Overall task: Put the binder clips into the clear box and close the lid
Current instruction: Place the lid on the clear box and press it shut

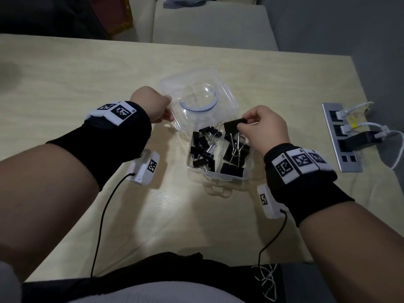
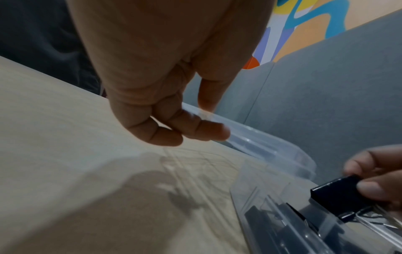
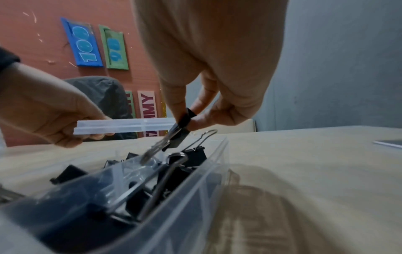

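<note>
A clear plastic box [image 1: 218, 174] sits mid-table, divided in two, with several black binder clips [image 1: 203, 149] in both halves. Its hinged lid [image 1: 197, 99] stands raised behind it. My left hand [image 1: 166, 111] pinches the lid's left edge [image 2: 219, 118], thumb on top and fingers curled beneath. My right hand [image 1: 241, 123] pinches a large black binder clip [image 1: 232, 125] by its body, just over the box's right half, wire handles hanging down [image 3: 156, 149]. In the right wrist view that clip [image 3: 181, 130] hovers above the clips in the box [image 3: 187, 159].
The pale wooden table [image 1: 87, 84] carries a metal socket strip with plugs and white cables [image 1: 343, 136] at the right edge. White sensor units on black cords [image 1: 145, 166] hang under both wrists. A chair [image 1: 209, 22] stands beyond the far edge.
</note>
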Motion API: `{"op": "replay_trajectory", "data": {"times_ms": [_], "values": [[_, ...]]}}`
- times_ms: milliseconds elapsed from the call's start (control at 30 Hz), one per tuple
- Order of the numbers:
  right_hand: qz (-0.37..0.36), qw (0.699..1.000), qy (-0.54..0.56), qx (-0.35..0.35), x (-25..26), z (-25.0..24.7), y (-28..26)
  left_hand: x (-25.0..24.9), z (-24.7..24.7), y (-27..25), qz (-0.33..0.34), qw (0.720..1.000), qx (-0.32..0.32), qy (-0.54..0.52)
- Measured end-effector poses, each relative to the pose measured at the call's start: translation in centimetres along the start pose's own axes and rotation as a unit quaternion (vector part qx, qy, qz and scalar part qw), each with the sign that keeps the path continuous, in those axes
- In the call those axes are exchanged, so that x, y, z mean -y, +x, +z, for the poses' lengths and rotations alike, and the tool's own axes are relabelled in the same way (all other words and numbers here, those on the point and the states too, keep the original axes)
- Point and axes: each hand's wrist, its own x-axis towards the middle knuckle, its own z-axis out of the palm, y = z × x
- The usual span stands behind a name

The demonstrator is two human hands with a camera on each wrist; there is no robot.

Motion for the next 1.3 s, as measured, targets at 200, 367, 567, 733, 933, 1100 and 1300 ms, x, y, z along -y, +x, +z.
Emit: {"op": "replay_trajectory", "data": {"times_ms": [200,367,567,733,933,1100,1300], "values": [[-0.049,0.99,-0.131,-0.015,-0.4,0.8,0.0,0.1,0.3,0.1,-0.002,1.0,0.008,0.003],[-0.074,0.975,-0.208,0.032,-0.3,1.1,-0.5,0.3,0.4,0.3,0.006,1.0,0.013,0.01],[-0.051,0.977,-0.202,0.047,0.4,0.4,-1.0,0.4,0.3,0.6,0.016,1.0,0.017,0.013],[-0.015,0.996,-0.074,-0.038,-0.5,-0.6,-1.1,0.7,0.5,0.3,0.059,0.998,0.032,0.012],[0.118,0.972,0.2,-0.037,-1.9,-2.2,-1.4,-0.1,2.1,-1.5,0.111,0.986,0.108,0.065],[0.123,0.985,0.121,0.028,-3.4,-1.8,-2.7,-0.4,3.8,-3.3,0.146,0.944,0.124,0.27],[0.116,0.991,0.061,0.016,-4.6,-0.6,-4.4,-0.4,4.7,-3.9,0.155,0.893,0.098,0.411]]}}
